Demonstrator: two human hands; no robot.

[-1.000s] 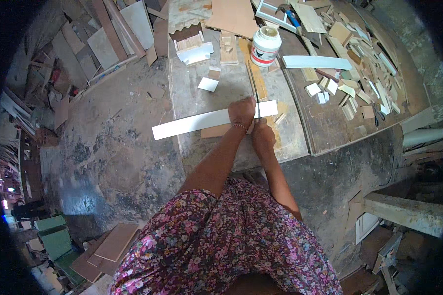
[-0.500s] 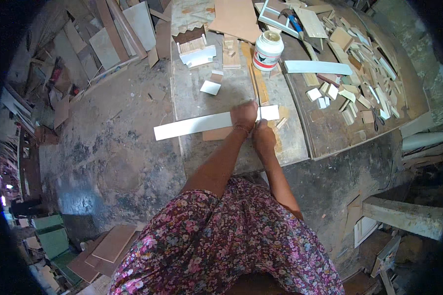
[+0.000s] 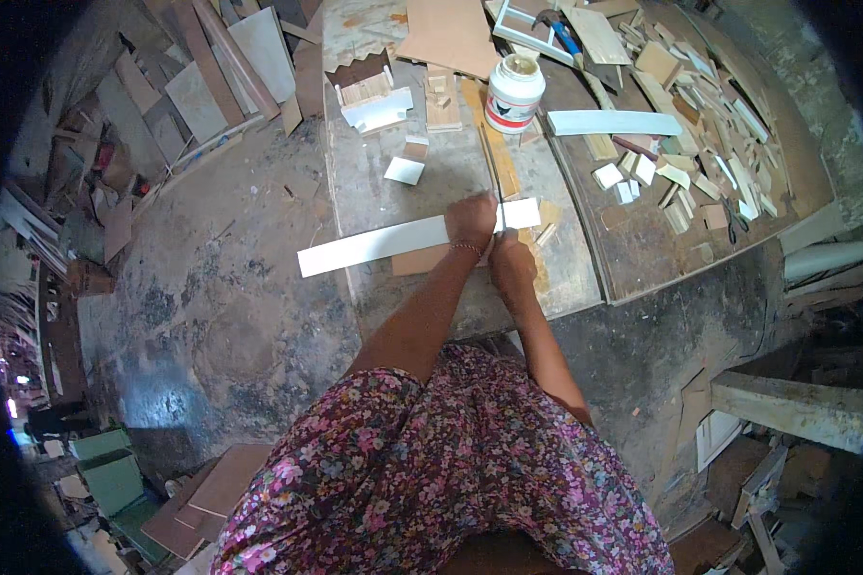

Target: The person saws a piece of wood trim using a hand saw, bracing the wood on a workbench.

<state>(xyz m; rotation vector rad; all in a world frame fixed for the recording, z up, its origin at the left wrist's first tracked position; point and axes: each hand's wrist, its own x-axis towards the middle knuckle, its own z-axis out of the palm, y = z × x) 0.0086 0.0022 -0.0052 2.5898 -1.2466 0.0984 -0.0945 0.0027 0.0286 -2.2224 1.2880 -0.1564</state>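
Observation:
My left hand (image 3: 470, 220) is closed on a long white strip (image 3: 360, 247) lying crosswise on the worktable (image 3: 374, 297), with a brown board (image 3: 417, 264) partly under it. Just to its right, my right hand (image 3: 511, 264) grips the near end of a long thin blade (image 3: 491, 158), which crosses the strip beside my left fingers; its handle is hidden. A yellow wood piece (image 3: 503, 163) lies along the blade. Small white-faced squares (image 3: 403, 171) lie beyond the strip.
A white glue tub (image 3: 514, 101) stands behind, near a small wooden assembly (image 3: 369, 96) and a hammer (image 3: 561, 34). The right-hand tabletop (image 3: 642, 268) holds many offcuts, a curved white strip (image 3: 614, 123) and dark scissors (image 3: 734, 220). Boards (image 3: 201, 96) lean at the upper left; a concrete beam (image 3: 786, 407) is lower right.
Both hands stay at the same place on the strip and blade. The whole view shifts slightly down, then back up; no clear change in what is held.

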